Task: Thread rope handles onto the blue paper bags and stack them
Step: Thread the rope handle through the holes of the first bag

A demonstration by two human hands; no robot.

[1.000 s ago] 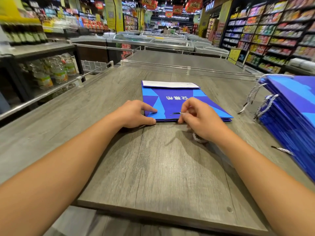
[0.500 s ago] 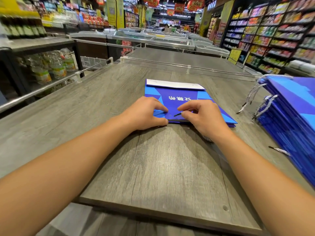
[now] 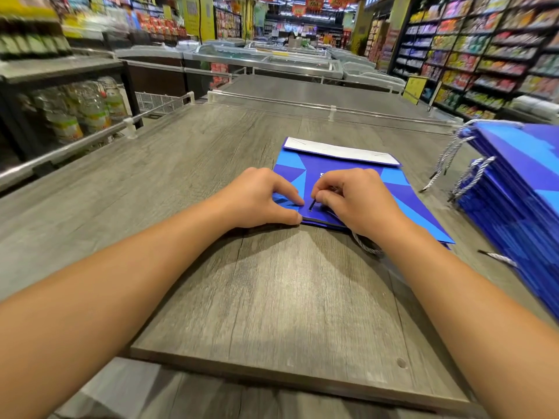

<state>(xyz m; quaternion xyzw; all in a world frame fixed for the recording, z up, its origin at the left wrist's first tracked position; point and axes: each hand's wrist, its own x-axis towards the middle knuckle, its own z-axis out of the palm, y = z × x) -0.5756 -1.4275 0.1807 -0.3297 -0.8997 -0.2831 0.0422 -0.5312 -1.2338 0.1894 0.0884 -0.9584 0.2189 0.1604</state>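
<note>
On grey table (image 3: 211,176), blue paper bag (image 3: 402,192) pinched by left hand (image 3: 260,198), right hand (image 3: 354,198) gripping rope handle (image 3: 367,246), print unreadable.

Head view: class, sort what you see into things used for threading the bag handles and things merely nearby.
In use: blue paper bag, rope handle, left hand, right hand, stack of finished bags.

Nearby: bottles, snack shelves, freezers.
</note>
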